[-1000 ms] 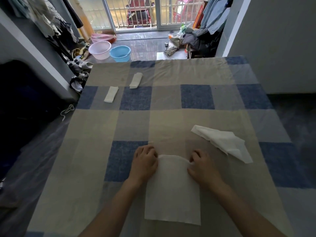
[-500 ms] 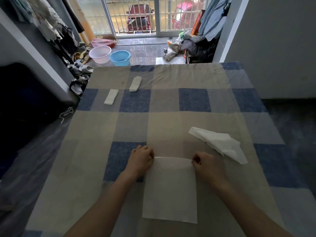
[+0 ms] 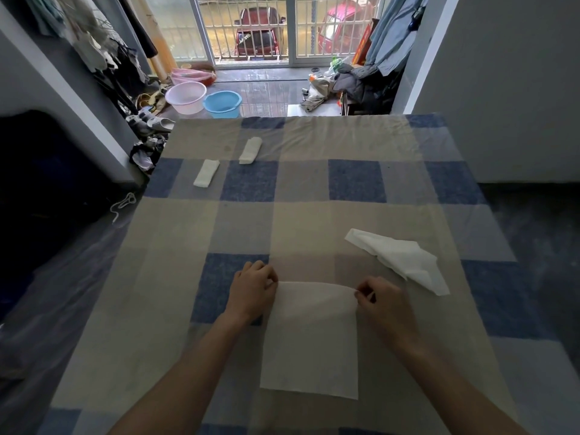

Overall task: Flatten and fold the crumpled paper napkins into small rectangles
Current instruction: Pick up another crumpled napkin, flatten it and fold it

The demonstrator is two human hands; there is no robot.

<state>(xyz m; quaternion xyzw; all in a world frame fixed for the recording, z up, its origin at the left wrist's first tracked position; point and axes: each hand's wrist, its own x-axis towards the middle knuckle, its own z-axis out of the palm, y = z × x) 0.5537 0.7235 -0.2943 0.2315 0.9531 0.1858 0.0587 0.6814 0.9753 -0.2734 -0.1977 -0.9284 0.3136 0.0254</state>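
Both forearms run off the bottom edge of the view, and so does the near end of the desk under its checked cloth. On the flat napkin, each far corner is covered — the left hand hides one, the right hand the other, so the fingers' grip on the paper cannot be made out. Beyond the napkin, the two folded napkins are too small to show their layers.
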